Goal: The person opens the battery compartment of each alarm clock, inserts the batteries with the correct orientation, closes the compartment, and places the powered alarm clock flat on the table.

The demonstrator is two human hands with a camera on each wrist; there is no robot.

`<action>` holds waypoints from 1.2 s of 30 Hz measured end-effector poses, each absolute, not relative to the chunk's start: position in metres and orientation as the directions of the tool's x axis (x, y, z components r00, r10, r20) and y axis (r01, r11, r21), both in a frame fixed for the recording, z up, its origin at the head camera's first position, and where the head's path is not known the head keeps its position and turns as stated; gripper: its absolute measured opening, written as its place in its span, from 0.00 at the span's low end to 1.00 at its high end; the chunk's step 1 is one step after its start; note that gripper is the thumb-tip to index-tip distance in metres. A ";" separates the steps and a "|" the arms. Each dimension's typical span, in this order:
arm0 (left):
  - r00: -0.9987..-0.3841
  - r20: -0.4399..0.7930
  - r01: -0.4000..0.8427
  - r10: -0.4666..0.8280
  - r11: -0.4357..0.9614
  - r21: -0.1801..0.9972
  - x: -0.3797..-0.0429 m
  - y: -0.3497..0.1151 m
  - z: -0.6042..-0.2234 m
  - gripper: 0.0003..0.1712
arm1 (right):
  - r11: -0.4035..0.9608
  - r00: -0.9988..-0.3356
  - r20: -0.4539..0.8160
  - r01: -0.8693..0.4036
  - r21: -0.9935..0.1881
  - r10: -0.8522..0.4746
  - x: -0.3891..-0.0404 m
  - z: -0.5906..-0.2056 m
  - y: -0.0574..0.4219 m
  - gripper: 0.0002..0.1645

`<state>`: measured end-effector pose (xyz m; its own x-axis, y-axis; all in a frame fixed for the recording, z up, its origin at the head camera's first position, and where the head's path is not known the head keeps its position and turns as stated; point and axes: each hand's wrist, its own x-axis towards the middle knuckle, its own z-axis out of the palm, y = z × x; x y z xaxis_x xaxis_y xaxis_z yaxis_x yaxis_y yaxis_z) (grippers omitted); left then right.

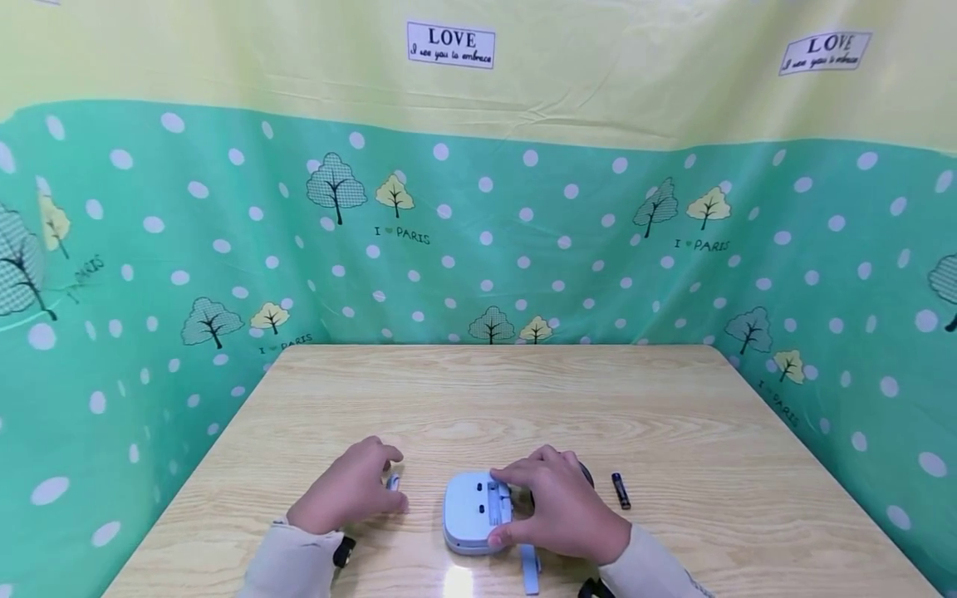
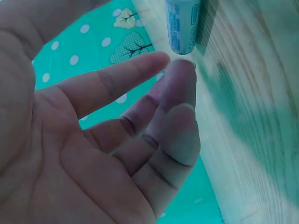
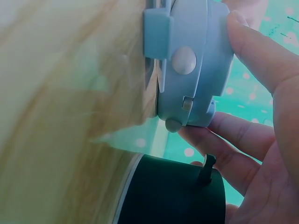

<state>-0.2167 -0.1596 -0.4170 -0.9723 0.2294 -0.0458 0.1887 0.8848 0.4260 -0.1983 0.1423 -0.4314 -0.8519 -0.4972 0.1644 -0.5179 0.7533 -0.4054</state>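
Note:
A light-blue rounded-square device (image 1: 465,507) lies on the table with its battery slot facing up. My right hand (image 1: 561,505) grips its right side, thumb at the near edge and fingers at the far edge. Round knobs show on the side of the device (image 3: 184,93) in the right wrist view. To the left, my left hand (image 1: 357,486) curves loosely around a small white-and-blue battery (image 1: 394,482). In the left wrist view, the fingertips come close to the end of the battery (image 2: 183,28), with nothing held between them.
A narrow light-blue strip (image 1: 530,570) lies at the device's near right. A black battery (image 1: 621,491) lies on the table (image 1: 710,448) to the right of my right hand. A dark cylinder (image 3: 173,191) stands beside that hand, mostly hidden in the head view. Patterned curtains (image 1: 486,232) surround the table.

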 end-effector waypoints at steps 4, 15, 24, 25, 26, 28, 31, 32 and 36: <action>-0.976 -0.066 0.158 0.208 0.881 0.445 -0.220 -0.160 -0.418 0.34 | 0.748 -0.845 0.186 -0.532 -0.397 -0.502 -0.200 -0.432 0.141 0.49; -0.977 -0.109 0.103 0.182 0.856 0.506 -0.222 -0.162 -0.423 0.20 | 0.743 -0.840 0.184 -0.539 -0.398 -0.511 -0.201 -0.434 0.141 0.49; -0.977 -0.089 0.119 0.193 0.845 0.521 -0.221 -0.161 -0.424 0.13 | 0.736 -0.838 0.186 -0.542 -0.405 -0.513 -0.201 -0.435 0.142 0.49; -0.977 -0.088 0.119 0.192 0.844 0.522 -0.221 -0.161 -0.425 0.12 | 0.737 -0.838 0.184 -0.540 -0.407 -0.513 -0.201 -0.435 0.142 0.49; -0.978 -0.087 0.118 0.191 0.844 0.524 -0.220 -0.161 -0.425 0.12 | 0.736 -0.838 0.183 -0.540 -0.408 -0.513 -0.201 -0.435 0.142 0.49; -0.978 -0.088 0.115 0.188 0.843 0.526 -0.220 -0.161 -0.426 0.11 | 0.734 -0.838 0.186 -0.541 -0.409 -0.514 -0.201 -0.435 0.143 0.49; -0.981 -0.082 0.109 0.178 0.842 0.528 -0.220 -0.159 -0.424 0.11 | 0.732 -0.835 0.193 -0.545 -0.409 -0.515 -0.201 -0.435 0.143 0.49; -0.982 -0.079 0.106 0.174 0.842 0.530 -0.220 -0.159 -0.424 0.12 | 0.731 -0.835 0.196 -0.547 -0.408 -0.515 -0.200 -0.434 0.143 0.49; -0.985 -0.056 0.112 0.166 0.839 0.532 -0.220 -0.155 -0.421 0.13 | 0.731 -0.833 0.203 -0.550 -0.404 -0.514 -0.199 -0.434 0.143 0.49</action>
<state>-0.2197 -0.1546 -0.4213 -0.9845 0.1661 -0.0555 0.1116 0.8393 0.5321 -0.1992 0.1427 -0.4336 -0.8332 -0.5143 0.2028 -0.5497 0.7310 -0.4043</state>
